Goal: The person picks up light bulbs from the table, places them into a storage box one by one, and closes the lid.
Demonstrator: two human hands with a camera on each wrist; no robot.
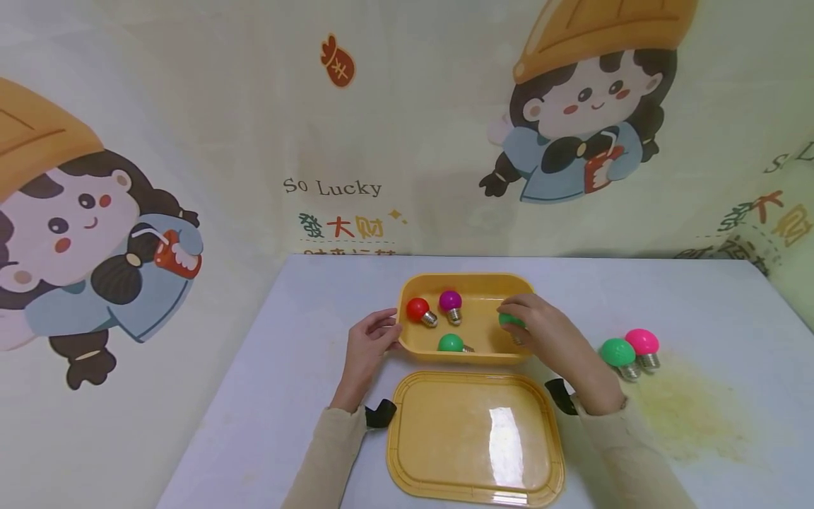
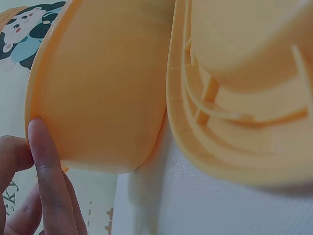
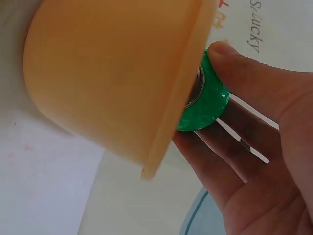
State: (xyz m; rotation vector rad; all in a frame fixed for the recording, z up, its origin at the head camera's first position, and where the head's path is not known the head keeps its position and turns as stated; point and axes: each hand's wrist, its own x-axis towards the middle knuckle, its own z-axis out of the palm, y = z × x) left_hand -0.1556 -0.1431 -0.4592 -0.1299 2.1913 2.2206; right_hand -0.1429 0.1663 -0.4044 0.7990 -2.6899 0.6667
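Right hand [image 1: 542,329] pinches a green bulb [image 1: 511,319] at the right end of the yellow box [image 1: 473,358], centre of the frame.
The left hand [image 1: 371,339], fingers loosely extended, touches the box's left wall.

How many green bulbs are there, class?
3: one green bulb in the yellow box, another in the right hand, a third on the table. The box could hide more.

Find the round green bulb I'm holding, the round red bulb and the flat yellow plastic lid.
Held green bulb [image 3: 216,95]: right wrist view, on its globe.
Round red bulb [image 1: 417,309]: head view, on its globe.
Yellow plastic lid [image 1: 461,440]: head view, bare middle.
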